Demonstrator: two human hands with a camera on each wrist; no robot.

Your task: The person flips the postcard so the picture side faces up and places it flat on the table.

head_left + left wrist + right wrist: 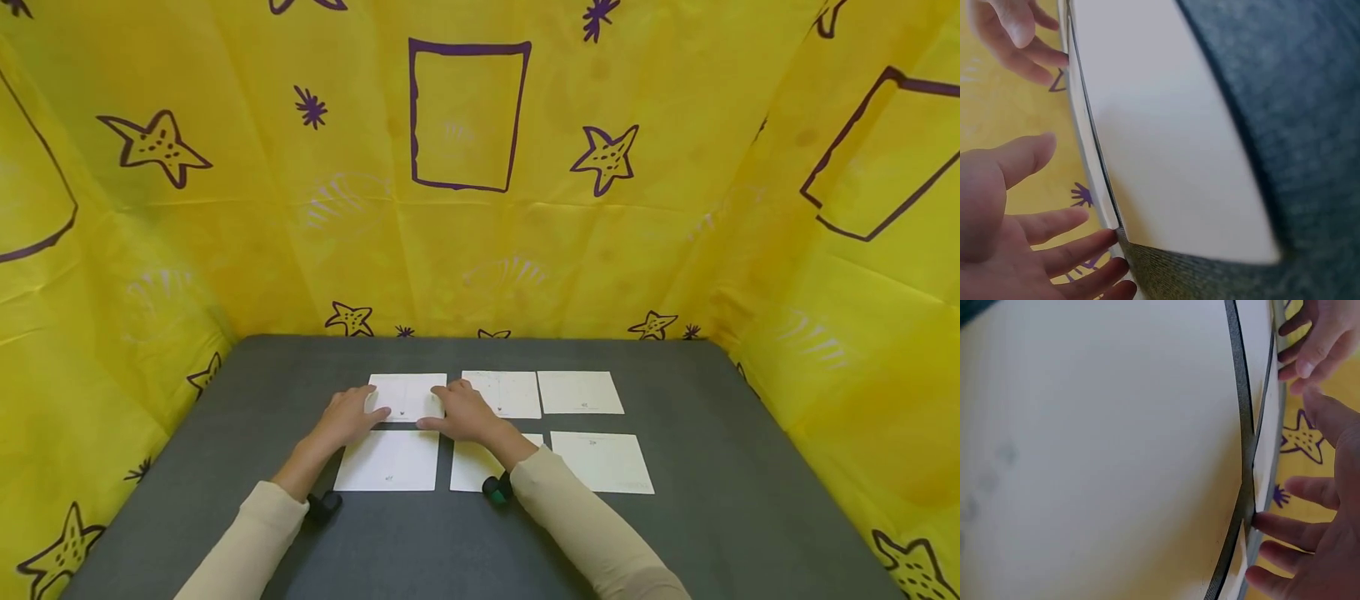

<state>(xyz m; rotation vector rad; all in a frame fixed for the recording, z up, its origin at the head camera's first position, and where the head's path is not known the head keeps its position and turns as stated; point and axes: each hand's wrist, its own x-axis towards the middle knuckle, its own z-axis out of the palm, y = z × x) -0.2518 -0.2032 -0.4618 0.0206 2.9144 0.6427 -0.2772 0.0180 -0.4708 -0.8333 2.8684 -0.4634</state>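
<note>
White paper sheets lie flat in two rows of three. In the head view, both hands are at the back-left sheet (407,396). My left hand (349,418) is at its left edge, and my right hand (467,414) is at its right edge. The fingers of both are spread and relaxed, with the thumbs towards the sheet's near corners. Neither hand grips the paper; whether the fingertips press on it I cannot tell. Close below lies the front-left sheet (390,462), large in the left wrist view. My right forearm partly covers the front-middle sheet (468,468).
Further right are the back-middle sheet (510,396), the back-right sheet (581,392) and the front-right sheet (603,465). All rest on a dark grey table (720,533). A yellow cloth (480,250) with purple drawings encloses its back and sides.
</note>
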